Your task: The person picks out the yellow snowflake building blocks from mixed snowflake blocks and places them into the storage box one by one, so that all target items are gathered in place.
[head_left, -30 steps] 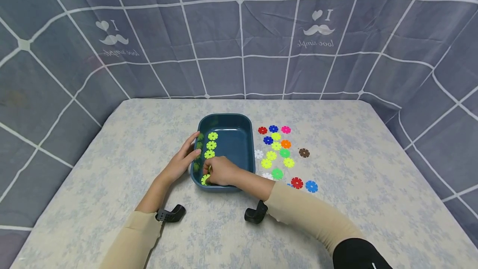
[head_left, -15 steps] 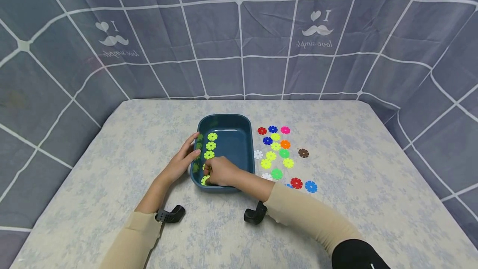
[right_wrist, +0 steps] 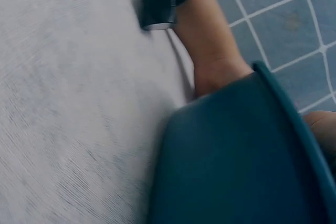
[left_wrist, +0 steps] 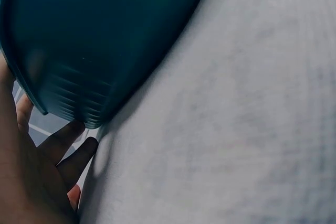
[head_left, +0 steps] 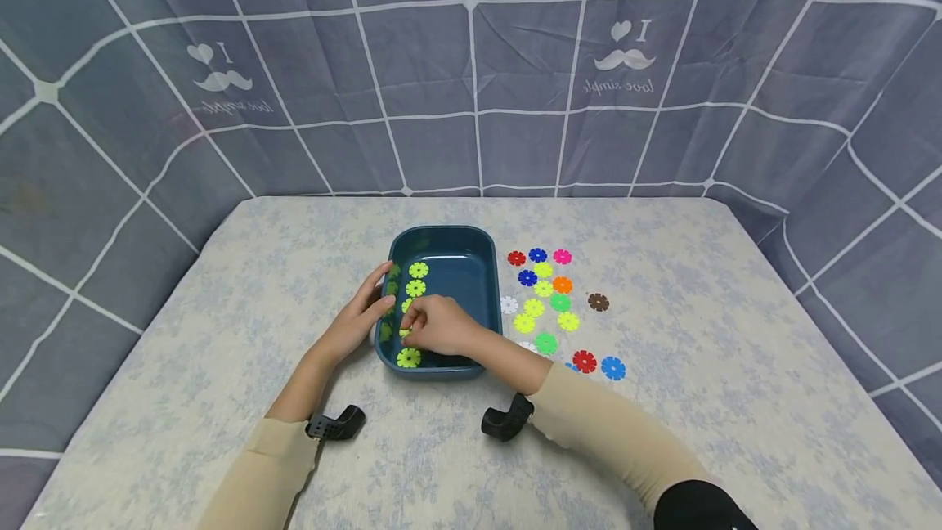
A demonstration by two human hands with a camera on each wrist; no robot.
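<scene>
A big grey-blue cloth (head_left: 419, 56) hangs at the back and down both sides, and white lines cut it into large squares. White moustaches (head_left: 625, 60) and backward words (head_left: 621, 87) are printed on it. The wide worktop (head_left: 684, 285) is pale, with soft blue-grey patches all over. Two tan sleeves (head_left: 611, 432) reach in from the front. A dark blue-green tub (head_left: 464, 285) sits flat on the worktop, near the middle. The left hand (head_left: 355, 324) is at the tub's left side, its fingers stretched out and touching it. The right hand (head_left: 441, 325) is inside the tub with its fingers bent down; it is too hard to tell if they pinch anything. Black gadgets (head_left: 337, 424) sit by the wrists. Smallest are the flower pieces. Five yellow-green pieces (head_left: 415, 289) make a line along the tub's left side, partly under the right hand. More pieces in many colours (head_left: 562, 285) lie on the worktop, right of the tub, with a brown piece (head_left: 598, 302) a bit apart
</scene>
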